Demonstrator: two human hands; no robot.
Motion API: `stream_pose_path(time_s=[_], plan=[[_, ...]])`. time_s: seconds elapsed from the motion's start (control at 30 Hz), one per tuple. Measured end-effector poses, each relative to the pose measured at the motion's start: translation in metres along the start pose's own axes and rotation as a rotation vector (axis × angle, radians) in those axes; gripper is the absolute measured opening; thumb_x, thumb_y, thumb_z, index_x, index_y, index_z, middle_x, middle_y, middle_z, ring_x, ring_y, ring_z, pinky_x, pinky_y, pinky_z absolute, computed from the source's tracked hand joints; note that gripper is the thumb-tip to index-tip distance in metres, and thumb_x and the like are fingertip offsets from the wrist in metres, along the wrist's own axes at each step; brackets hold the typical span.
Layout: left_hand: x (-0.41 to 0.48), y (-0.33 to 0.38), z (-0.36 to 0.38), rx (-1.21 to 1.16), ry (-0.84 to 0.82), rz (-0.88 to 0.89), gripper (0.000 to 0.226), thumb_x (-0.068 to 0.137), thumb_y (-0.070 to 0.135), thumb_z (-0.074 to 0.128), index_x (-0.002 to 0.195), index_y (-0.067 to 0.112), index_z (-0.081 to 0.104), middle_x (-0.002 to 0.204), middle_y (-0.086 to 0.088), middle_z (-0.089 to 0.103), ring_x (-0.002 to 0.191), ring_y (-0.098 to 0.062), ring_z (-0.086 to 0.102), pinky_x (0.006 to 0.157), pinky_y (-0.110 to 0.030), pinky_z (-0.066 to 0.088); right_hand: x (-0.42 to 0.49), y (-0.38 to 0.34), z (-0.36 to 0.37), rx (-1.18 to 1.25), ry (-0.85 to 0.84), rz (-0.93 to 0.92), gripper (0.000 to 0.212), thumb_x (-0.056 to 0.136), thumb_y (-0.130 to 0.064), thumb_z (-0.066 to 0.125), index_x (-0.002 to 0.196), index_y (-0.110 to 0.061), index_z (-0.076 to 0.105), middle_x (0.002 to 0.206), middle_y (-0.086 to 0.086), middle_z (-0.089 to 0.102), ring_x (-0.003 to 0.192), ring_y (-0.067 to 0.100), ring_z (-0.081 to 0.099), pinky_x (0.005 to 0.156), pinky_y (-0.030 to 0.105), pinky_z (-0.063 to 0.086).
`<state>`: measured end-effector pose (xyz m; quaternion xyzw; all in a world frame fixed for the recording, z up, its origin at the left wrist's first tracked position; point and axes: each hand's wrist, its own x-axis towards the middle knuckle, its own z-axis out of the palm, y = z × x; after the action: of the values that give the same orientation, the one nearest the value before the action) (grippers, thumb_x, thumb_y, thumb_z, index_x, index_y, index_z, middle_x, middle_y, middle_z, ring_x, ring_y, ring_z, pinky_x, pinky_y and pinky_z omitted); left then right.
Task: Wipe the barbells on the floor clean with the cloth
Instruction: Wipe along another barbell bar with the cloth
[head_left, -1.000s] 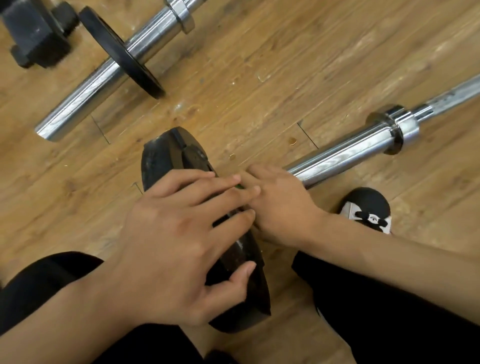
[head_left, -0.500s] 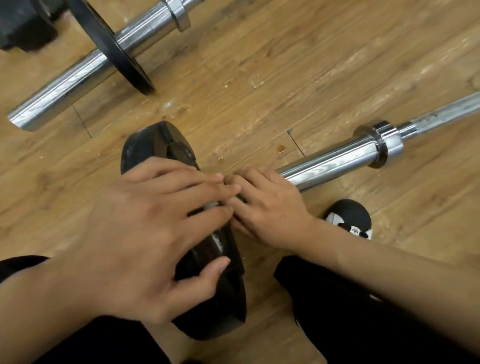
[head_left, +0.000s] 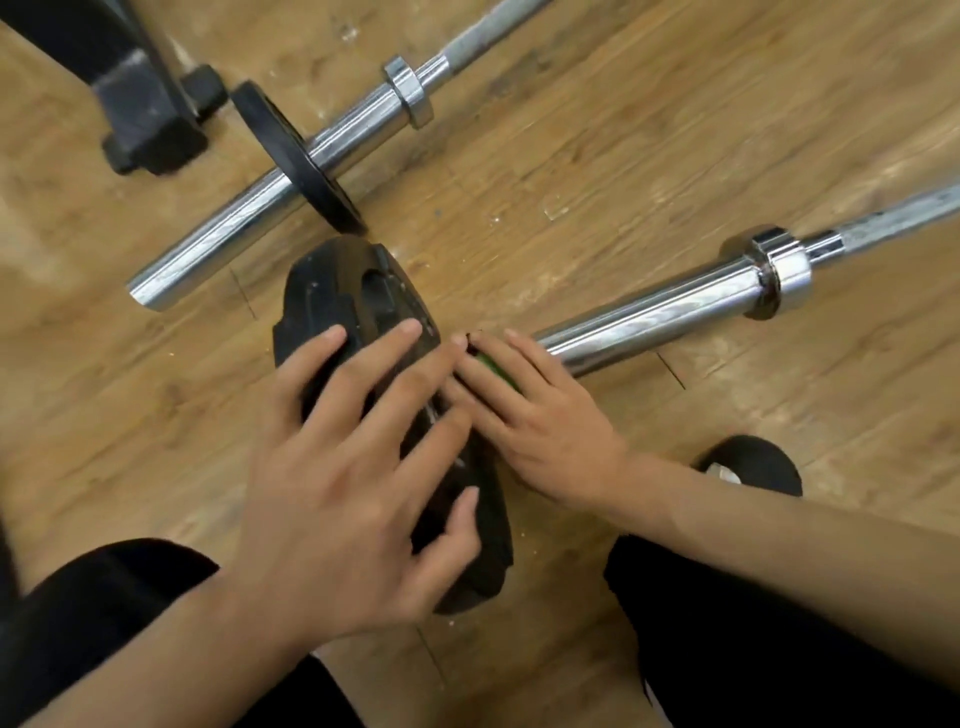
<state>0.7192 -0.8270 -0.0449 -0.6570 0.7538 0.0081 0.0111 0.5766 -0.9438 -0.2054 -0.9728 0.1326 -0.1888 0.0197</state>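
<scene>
Wider spread now, my left hand (head_left: 332, 499) steadies the plate (head_left: 358, 280); with right hand (head_left: 545, 431) fingers close together I should press the cloth (head_left: 498, 371) along the barbell (head_left: 660, 317).

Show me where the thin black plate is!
Head view, upper left: the thin black plate stands on the far barbell, just beyond the thick black plate under the left hand.
</scene>
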Motion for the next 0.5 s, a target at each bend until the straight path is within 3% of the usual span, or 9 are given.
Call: stream_pose_path(time_s=[0.03,0.1,0.2,0.33,0.4,0.5], plan=[[0.005,-0.007,0.0,-0.006,0.01,-0.014,0.046,0.086,0.044,0.06,0.114,0.013,0.079,0.148,-0.011,0.06,0.142,-0.038,0.049,0.122,-0.055,0.024,-0.005,0.013,0.001,-0.054,-0.018,-0.08,0.061,0.106,-0.02,0.042,0.163,-0.009,0.024,0.166,0.018,0.033,0.152,0.038,0.033,0.127,0.052,0.02],[0.016,-0.02,-0.002,0.0,0.056,-0.035,0.048,0.085,0.044,0.06,0.117,0.013,0.078,0.151,-0.013,0.057,0.144,-0.04,0.047,0.121,-0.056,0.025,-0.019,0.048,-0.002,-0.139,0.021,-0.046,0.065,0.104,-0.02,0.052,0.164,-0.013,0.026,0.167,0.015,0.031,0.154,0.033,0.03,0.128,0.051,0.015],[0.026,-0.029,-0.003,-0.036,0.177,-0.126,0.047,0.09,0.037,0.059,0.124,0.008,0.074,0.157,-0.022,0.047,0.15,-0.041,0.037,0.125,-0.055,0.02,-0.041,0.101,-0.016,-0.149,0.139,0.246,0.056,0.107,-0.031,0.057,0.157,-0.009,0.042,0.16,0.018,0.043,0.15,0.034,0.038,0.127,0.051,0.017],[0.025,-0.021,0.01,0.034,0.236,-0.19,0.049,0.093,0.04,0.058,0.126,0.007,0.073,0.159,-0.023,0.044,0.152,-0.04,0.033,0.127,-0.054,0.018,-0.02,0.095,-0.008,-0.065,0.196,0.544,0.05,0.111,-0.028,0.048,0.153,-0.002,0.04,0.157,0.023,0.044,0.15,0.039,0.033,0.127,0.053,0.02],[0.031,-0.025,0.012,0.055,0.216,-0.224,0.054,0.091,0.046,0.058,0.129,0.009,0.072,0.158,-0.02,0.046,0.152,-0.04,0.034,0.124,-0.057,0.021,0.009,0.064,0.006,-0.049,0.176,0.441,0.053,0.109,-0.025,0.051,0.155,-0.003,0.037,0.158,0.022,0.043,0.151,0.039,0.032,0.126,0.055,0.021],[0.05,-0.04,0.005,0.056,0.179,-0.248,0.061,0.091,0.05,0.054,0.137,0.011,0.066,0.16,-0.02,0.043,0.154,-0.041,0.029,0.122,-0.058,0.022,0.047,0.024,0.021,-0.05,0.055,0.138,0.058,0.107,-0.022,0.046,0.16,-0.007,0.03,0.164,0.019,0.035,0.154,0.039,0.029,0.129,0.051,0.012]])
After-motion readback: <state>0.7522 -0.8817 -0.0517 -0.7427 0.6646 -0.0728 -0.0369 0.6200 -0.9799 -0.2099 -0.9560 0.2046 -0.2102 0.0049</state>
